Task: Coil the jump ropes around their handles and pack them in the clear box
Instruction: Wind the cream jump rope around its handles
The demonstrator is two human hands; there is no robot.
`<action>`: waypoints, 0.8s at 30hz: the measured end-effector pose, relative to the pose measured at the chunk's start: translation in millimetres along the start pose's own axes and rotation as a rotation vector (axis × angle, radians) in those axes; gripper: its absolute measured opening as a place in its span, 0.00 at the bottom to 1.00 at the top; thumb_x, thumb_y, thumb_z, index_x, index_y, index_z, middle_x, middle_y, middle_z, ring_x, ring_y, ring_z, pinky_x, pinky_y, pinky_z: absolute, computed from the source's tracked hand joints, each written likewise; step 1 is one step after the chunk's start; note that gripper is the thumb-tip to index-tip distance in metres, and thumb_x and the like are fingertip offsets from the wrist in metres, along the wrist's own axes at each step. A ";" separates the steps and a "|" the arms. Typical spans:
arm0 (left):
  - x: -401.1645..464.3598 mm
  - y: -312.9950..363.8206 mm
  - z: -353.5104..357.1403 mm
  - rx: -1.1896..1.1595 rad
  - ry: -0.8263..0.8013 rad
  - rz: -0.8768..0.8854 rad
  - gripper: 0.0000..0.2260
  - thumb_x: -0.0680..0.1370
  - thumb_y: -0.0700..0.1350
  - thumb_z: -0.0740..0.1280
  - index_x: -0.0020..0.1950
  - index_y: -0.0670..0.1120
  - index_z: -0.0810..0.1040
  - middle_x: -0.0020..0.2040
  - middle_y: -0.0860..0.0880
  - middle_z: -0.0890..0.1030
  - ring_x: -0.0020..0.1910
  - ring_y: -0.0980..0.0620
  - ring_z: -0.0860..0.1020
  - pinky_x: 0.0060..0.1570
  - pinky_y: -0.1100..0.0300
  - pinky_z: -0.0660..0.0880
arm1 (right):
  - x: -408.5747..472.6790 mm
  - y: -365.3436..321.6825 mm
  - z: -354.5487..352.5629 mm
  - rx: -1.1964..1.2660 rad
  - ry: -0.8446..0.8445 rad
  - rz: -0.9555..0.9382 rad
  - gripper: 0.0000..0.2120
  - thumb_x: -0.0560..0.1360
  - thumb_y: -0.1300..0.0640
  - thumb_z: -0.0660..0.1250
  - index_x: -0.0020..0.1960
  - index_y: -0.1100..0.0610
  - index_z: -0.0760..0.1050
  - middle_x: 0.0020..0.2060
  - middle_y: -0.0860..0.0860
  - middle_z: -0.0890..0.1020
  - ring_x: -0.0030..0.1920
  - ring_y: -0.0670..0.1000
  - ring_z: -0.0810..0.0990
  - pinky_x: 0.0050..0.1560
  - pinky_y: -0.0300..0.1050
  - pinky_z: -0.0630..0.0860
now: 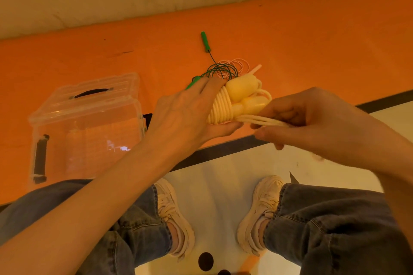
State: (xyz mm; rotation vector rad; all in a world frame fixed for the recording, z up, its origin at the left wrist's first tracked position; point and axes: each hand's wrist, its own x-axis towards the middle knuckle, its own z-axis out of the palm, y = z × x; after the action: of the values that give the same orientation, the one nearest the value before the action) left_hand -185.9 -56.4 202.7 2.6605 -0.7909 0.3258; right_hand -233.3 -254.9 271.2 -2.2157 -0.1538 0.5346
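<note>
My left hand (190, 114) grips a cream jump rope (237, 100), its cord wound in tight turns around the two bulbous handles. To its right, my right hand (312, 123) pinches the loose strands of that cord and holds them taut. Behind the bundle on the orange mat lie a green jump rope (214, 62) with a thin tangled cord and a pink jump rope (239, 66) in loose loops. The clear box (87, 131) stands open on the mat at the left, its lid tipped back; nothing shows inside it.
The orange mat (290, 40) runs across the floor below a pale wall. Its black edge passes under my hands. My knees in jeans and two white sneakers (263, 212) are on a white mat at the bottom.
</note>
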 end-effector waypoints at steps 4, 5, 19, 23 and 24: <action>0.1 1.9 -0.9 -0.004 -0.074 -0.016 0.30 0.68 0.68 0.56 0.59 0.50 0.76 0.49 0.53 0.81 0.42 0.51 0.79 0.38 0.52 0.75 | -6.6 6.2 -18.7 -0.031 0.095 -0.055 0.08 0.66 0.46 0.70 0.45 0.41 0.81 0.33 0.43 0.83 0.31 0.43 0.80 0.35 0.39 0.77; 0.5 2.4 -0.7 -0.014 -0.106 -0.010 0.30 0.68 0.68 0.55 0.60 0.50 0.76 0.50 0.53 0.81 0.42 0.51 0.79 0.35 0.55 0.73 | -6.8 5.9 -20.9 -0.033 0.141 -0.089 0.10 0.65 0.44 0.69 0.46 0.40 0.81 0.35 0.44 0.84 0.34 0.45 0.82 0.38 0.47 0.80; -1.5 14.8 -2.8 -0.079 -0.161 0.196 0.24 0.67 0.70 0.62 0.46 0.50 0.77 0.38 0.55 0.80 0.32 0.53 0.77 0.26 0.63 0.58 | 39.0 5.0 -6.6 0.094 0.317 -0.248 0.04 0.73 0.59 0.71 0.47 0.57 0.82 0.35 0.49 0.84 0.38 0.44 0.83 0.46 0.37 0.77; -1.0 14.0 -3.5 -0.117 -0.161 0.216 0.25 0.69 0.69 0.61 0.50 0.49 0.77 0.41 0.55 0.81 0.33 0.52 0.77 0.25 0.62 0.63 | 45.2 8.9 -7.5 0.164 0.319 -0.197 0.03 0.73 0.61 0.71 0.46 0.58 0.82 0.34 0.50 0.84 0.37 0.43 0.82 0.41 0.30 0.73; -1.2 14.4 -4.0 -0.120 -0.165 0.219 0.26 0.69 0.69 0.61 0.51 0.49 0.77 0.41 0.55 0.81 0.33 0.52 0.77 0.25 0.62 0.64 | 45.7 9.6 -8.3 0.164 0.318 -0.189 0.03 0.73 0.61 0.71 0.46 0.58 0.82 0.34 0.50 0.84 0.36 0.43 0.82 0.41 0.31 0.73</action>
State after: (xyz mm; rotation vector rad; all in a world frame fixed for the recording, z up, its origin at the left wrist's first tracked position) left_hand -195.4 -65.6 209.7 2.5166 -1.1201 0.1088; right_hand -189.2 -254.0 253.8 -2.0682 -0.1444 0.0852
